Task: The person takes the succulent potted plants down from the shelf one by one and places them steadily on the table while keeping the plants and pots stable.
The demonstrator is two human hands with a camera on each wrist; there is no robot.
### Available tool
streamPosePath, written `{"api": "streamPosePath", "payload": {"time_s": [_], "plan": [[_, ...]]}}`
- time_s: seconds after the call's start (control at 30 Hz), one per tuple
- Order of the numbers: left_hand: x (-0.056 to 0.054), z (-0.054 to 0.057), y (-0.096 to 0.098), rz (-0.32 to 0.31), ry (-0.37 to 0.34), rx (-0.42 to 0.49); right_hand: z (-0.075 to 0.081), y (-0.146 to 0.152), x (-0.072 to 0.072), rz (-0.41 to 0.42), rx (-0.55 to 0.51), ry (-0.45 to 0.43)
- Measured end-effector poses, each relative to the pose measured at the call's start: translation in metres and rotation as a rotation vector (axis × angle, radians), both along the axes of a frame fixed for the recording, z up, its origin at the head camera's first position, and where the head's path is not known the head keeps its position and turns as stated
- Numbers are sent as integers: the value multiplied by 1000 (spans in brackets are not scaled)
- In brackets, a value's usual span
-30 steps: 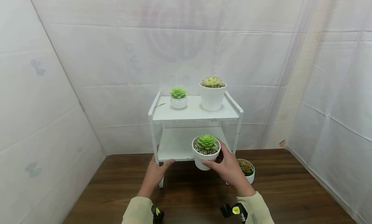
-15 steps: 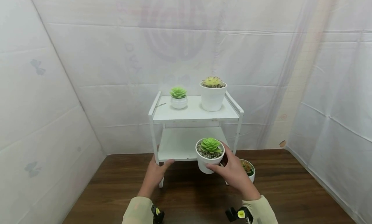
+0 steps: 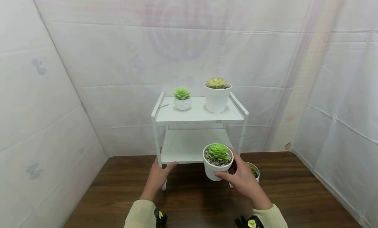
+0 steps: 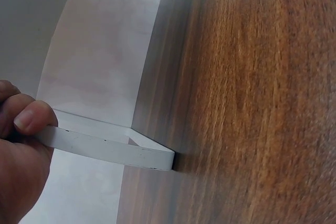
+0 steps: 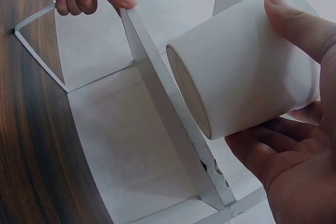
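Note:
My right hand (image 3: 243, 177) grips a white pot (image 3: 213, 171) holding a green succulent (image 3: 218, 151) set in pebbles. It is held in front of the lower shelf's right part, thumb on the near side and fingers round the far side. In the right wrist view the pot (image 5: 247, 61) shows its base beside the shelf edge. My left hand (image 3: 157, 176) grips the front left leg of the white two-tier rack (image 3: 192, 121), thumb along the lower shelf's edge. In the left wrist view, curled fingers (image 4: 34, 116) wrap that leg (image 4: 105, 148).
On the upper shelf stand a small round pot (image 3: 182, 104) with a green succulent and a larger white pot (image 3: 216, 100) with a yellowish one. Another potted plant (image 3: 254, 170), partly hidden by my right hand, sits on the wooden table (image 3: 118, 188). White sheeting (image 3: 118, 57) surrounds the table.
My right hand has moved the succulent pot to the right and toward me, away from the lower shelf's front edge. The left hand has kept its hold on the rack leg.

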State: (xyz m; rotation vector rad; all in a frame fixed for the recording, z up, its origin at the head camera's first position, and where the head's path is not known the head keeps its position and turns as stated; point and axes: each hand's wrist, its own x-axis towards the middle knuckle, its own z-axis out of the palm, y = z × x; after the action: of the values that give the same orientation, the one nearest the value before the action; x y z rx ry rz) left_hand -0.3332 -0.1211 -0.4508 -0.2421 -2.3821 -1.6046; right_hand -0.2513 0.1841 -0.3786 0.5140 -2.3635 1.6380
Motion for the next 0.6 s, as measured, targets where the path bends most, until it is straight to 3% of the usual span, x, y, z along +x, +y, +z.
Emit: {"api": "streamPosePath", "payload": {"time_s": [0.37, 0.6], "plan": [[-1, -2, 0, 1, -19, 12, -8, 10, 7, -33, -1, 48], [0, 0, 1, -5, -10, 14, -16, 17, 9, -82, 7, 14]]}}
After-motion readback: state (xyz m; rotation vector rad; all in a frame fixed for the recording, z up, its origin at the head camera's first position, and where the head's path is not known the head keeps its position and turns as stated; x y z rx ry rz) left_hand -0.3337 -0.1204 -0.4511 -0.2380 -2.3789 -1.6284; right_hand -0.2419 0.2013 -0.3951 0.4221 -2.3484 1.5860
